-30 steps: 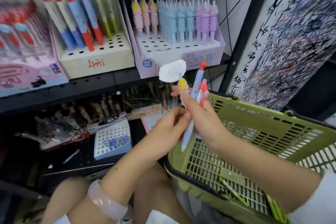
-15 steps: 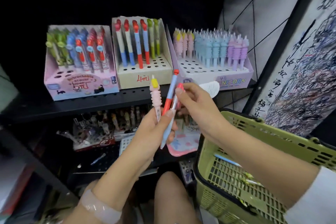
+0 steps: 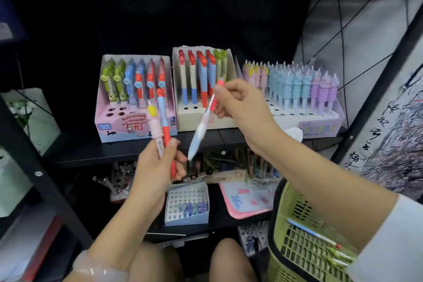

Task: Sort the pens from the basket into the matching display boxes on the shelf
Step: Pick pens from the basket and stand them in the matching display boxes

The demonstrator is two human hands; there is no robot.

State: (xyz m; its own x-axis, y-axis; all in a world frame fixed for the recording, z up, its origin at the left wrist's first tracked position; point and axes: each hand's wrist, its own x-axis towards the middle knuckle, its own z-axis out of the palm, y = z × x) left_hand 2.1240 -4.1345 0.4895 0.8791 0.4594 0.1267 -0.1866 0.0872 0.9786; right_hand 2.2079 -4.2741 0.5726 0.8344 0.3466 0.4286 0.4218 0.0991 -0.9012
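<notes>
A: Well, the biggest thing in view is the dark shelf [image 3: 128, 151], and three display boxes stand on it side by side: a pink eraser box [image 3: 137, 126] at the left, a cream box [image 3: 203, 119] of red-and-blue pens in the middle, and a lilac unicorn box [image 3: 320, 126] at the right with rows of pastel pens.

B: And the basket?

A: The green basket [image 3: 295, 242] sits low at the right, against the person's right forearm. A few pens lie on its floor, among them a thin blue one [image 3: 313, 233] and some green ones [image 3: 341, 256].

B: What are the hands doing?

A: The right hand [image 3: 242, 103] pinches a pale blue pen with a red clip [image 3: 201, 128] near its top, so the pen slants down and leftward in front of the cream box. The left hand [image 3: 158, 167] grips two pens upright: a blue-and-red pen [image 3: 165, 128] and, just beside it, a pink ribbed pen with a yellow cap [image 3: 153, 126]. Both stand in front of the pink eraser box and cover part of its front.

B: Anything lower down?

A: A small white tray with holes [image 3: 186, 206] and a pink board [image 3: 247, 199] sit on the shelf below, with blurred clutter behind them.
</notes>
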